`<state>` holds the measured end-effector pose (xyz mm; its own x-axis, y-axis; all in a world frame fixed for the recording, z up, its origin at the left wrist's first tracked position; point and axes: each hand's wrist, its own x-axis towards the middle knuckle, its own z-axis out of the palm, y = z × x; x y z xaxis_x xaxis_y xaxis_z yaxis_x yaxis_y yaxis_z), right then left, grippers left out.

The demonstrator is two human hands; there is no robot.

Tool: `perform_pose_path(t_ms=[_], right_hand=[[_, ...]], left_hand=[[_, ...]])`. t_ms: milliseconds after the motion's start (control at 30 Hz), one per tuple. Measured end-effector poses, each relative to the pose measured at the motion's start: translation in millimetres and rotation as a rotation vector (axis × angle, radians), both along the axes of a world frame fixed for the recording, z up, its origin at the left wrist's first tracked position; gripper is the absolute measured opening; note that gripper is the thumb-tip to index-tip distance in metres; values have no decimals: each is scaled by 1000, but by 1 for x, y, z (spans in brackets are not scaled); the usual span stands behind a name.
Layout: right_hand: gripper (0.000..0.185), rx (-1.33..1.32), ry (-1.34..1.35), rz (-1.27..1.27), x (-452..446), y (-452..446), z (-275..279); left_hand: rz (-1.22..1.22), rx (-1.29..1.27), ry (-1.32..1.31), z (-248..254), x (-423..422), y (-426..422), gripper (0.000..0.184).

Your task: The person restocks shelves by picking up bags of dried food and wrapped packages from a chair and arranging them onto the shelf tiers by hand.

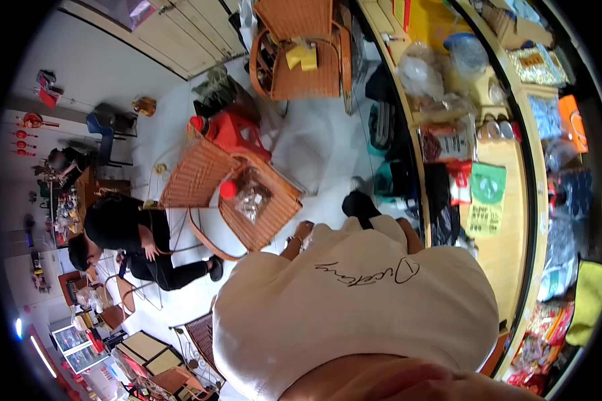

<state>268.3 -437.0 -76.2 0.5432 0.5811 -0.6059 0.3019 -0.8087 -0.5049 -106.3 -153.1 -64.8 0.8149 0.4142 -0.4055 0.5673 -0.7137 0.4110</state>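
Note:
My left hand (304, 230) hangs low beside my white T-shirt (341, 301), with a band at its wrist. Its fingers are small and partly hidden, so I cannot tell what it holds, if anything. Nearest to it is a wicker armchair (264, 230). On that seat lie a clear plastic bag of dark pieces (253, 202) and a red-lidded container (228, 190). Of my right side, only a bit of arm or hand (408, 234) shows past the shirt, close to the shelf unit (505, 267); its fingers cannot be made out.
A red plastic stool (244, 134) stands behind the armchair. Another wicker chair (301, 67) holds yellow packets (302, 57). Shelves on the right carry a green packet (487, 197) and several bagged goods. A person in black (124, 227) bends over at left; another person (70, 164) is farther back.

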Motion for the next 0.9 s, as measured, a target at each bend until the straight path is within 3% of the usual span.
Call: perform_pose_path(t_ms=[133,167,233,267,300,333,367,433,533,633,700,767,900], right_hand=[[32,-60,-29,237,58,34,-31],[33,-32,63,-73,72,64,5],[34,31,68,-168,103,118,36],[35,69,-2,-100,120,143,30],[35,98,-67,-30,133,163,22],[36,55,-46,-2,145,187,28],[37,11,-32,28,154,211,42],[37,59,-12,44,163,258,60],[36,121,101,39,164,322,77],[35,67,216,76,155,364,70],[35,38,271,69,152,384,42],[35,39,338,6,143,389,5],[29,-137,240,154,144,426,11]], left_hand=[[191,-214,-34,37,68,31,25],[245,-267,-46,43,86,39,24],[409,-501,-71,44,122,67,25],[661,-683,-66,38,142,84,25],[232,-372,-198,35,152,106,27],[631,-580,-186,66,177,115,27],[812,-803,-258,63,187,130,28],[909,-743,-418,65,204,151,29],[923,-540,-444,45,200,178,31],[948,-560,-215,37,175,197,34],[685,-302,-194,34,151,206,36],[645,-306,-164,2,127,229,34],[401,-284,-134,-8,107,316,33]])
